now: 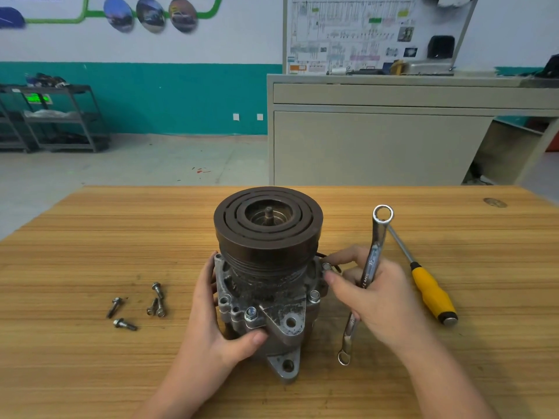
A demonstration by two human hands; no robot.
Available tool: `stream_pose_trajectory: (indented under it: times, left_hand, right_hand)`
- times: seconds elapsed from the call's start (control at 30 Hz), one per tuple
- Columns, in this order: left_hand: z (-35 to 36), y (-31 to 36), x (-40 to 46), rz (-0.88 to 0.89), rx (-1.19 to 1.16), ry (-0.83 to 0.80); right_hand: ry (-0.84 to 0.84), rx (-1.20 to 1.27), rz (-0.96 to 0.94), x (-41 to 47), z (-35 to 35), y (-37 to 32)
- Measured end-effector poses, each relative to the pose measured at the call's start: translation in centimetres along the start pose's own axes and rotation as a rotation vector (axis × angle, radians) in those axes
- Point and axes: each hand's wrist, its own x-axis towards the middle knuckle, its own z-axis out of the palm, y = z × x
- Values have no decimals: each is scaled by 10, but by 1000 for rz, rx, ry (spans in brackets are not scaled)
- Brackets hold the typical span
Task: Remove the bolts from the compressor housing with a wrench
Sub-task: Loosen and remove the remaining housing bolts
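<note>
Wooden table [90, 237]: left hand [211, 316] grips compressor housing [266, 300]; right hand [375, 297] holds wrench [367, 276], pinching bolt [326, 266].

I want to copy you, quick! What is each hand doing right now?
Left hand: grips the side of the compressor housing.
Right hand: holds the wrench, while its fingertips pinch a bolt on the housing.

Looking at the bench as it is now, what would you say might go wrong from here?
The right hand holds the ring wrench while its fingers pinch a bolt, so either might slip. The compressor stands upright, steadied only by the left hand, so it may tip. Loose bolts could roll away.
</note>
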Motion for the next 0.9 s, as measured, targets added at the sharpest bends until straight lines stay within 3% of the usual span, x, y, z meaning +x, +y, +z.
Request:
stream_pose_trajectory:
  times: [0.9]
  left_hand:
    - [0, 6, 0, -6, -2, -4]
  right_hand:
    - [-20, 26, 4, -1, 1, -2]
